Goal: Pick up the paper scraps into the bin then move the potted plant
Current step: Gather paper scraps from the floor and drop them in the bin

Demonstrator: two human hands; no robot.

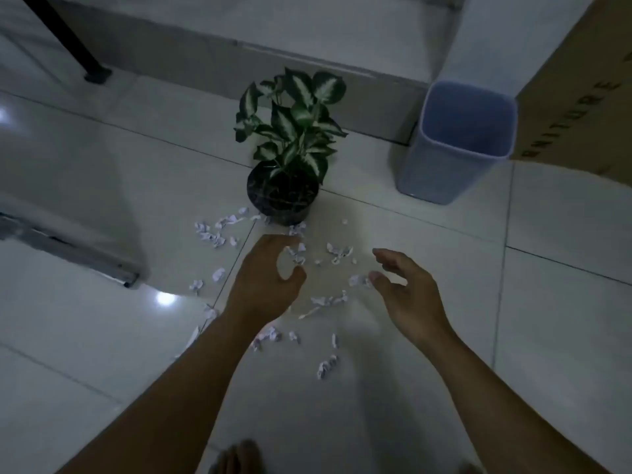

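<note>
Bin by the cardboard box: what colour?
Pale blue, inside and out. The bin shows in the head view, upright on the floor tiles.

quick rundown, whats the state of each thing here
bin: upright, open, looks empty
plant: upright in its pot, on the floor
scraps: scattered on the floor, none picked up
left hand: open, empty, over scraps
right hand: open, empty

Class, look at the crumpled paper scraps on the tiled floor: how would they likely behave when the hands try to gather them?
The paper scraps look small and crumpled, so probably very light and soft, yielding under a pinch. On the glossy floor they may skid away when pushed. Scattered widely near the potted plant, they likely need several grabs.
</note>
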